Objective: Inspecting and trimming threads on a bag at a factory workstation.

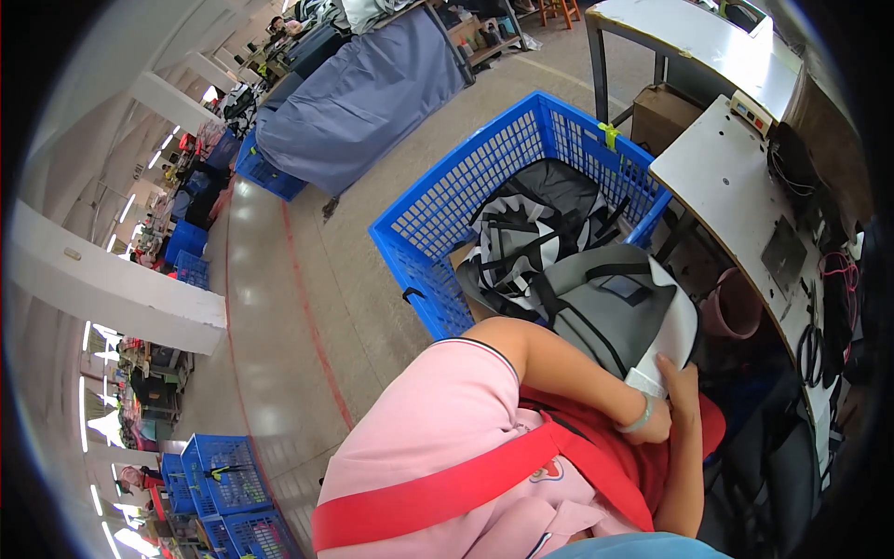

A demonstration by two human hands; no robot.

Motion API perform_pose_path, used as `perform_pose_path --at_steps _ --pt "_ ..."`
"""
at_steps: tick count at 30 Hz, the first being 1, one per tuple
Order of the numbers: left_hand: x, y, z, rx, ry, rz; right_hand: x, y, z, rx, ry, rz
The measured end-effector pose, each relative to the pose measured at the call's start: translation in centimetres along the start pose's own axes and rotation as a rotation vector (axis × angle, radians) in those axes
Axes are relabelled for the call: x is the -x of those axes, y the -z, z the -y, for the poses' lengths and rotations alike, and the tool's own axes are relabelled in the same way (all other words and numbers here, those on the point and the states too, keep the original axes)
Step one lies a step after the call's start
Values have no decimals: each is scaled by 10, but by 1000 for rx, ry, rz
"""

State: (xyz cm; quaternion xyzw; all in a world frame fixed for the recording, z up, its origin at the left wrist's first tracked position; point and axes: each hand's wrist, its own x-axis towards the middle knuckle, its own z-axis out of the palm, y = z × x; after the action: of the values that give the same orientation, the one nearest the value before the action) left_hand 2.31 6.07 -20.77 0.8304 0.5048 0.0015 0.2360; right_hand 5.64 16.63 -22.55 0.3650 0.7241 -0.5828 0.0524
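A workshop with a grey concrete floor (372,242) fills the left of the frame; a white sewing table (726,177) stands at the right. Near the lower centre, the right hand (683,384) pinches the white edge of a grey backpack (605,312). The left hand (656,424) is mostly hidden beneath; I cannot tell its grip. The backpack lies above the hands, over the blue plastic crate (466,200).

Bright, even daylight, sharp centre, strong fisheye bending and dark vignette at the rim.
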Motion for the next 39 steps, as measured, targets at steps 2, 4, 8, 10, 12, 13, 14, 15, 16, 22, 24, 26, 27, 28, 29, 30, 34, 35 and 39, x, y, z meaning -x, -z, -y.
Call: perform_pose_path --at_steps 2,4,8,10,12,13,14,15,16,22,24,26,27,28,29,30,34,35,39 --pt "18 -1 7 -51 -60 -136 1 7 1 -117 86 33" --pt "41 18 -7 488 -218 -615 21 34 -14 -311 102 -24" --pt "120 39 22 672 169 -1040 82 86 -48 -475 56 -139" --pt "152 11 63 493 437 -1213 107 100 -45 -550 44 -246" --pt "181 -23 90 541 876 -1159 117 110 -52 -598 6 -264" --pt "189 -46 103 577 966 -1223 119 108 -55 -601 11 -264" --pt "196 -65 114 450 1073 -1104 120 106 -58 -607 22 -288" --pt "199 -84 123 400 1123 -1054 121 103 -58 -613 35 -308" --pt "197 -91 127 351 1172 -1002 122 99 -54 -616 38 -308" --pt "167 -88 136 88 1029 -845 125 90 -27 -605 102 -255" --pt "155 -86 143 72 1018 -905 126 92 -25 -564 107 -230" --pt "158 -93 155 427 949 -1090 124 90 -23 -568 112 -220" --pt "159 -94 160 332 983 -1014 123 89 -25 -574 102 -227" --pt "158 -82 158 339 974 -1010 125 90 -30 -575 97 -238" --pt "157 -71 155 168 1001 -865 127 90 -36 -575 93 -244" --pt "160 -64 155 -8 1033 -722 128 90 -36 -574 96 -236" --pt "178 -56 159 -118 974 -679 132 85 -31 -601 73 -275" --pt "182 -51 164 -185 1001 -586 131 85 -32 -586 76 -298" --pt "227 -15 199 -462 1182 -669 130 94 -42 -533 56 -326"
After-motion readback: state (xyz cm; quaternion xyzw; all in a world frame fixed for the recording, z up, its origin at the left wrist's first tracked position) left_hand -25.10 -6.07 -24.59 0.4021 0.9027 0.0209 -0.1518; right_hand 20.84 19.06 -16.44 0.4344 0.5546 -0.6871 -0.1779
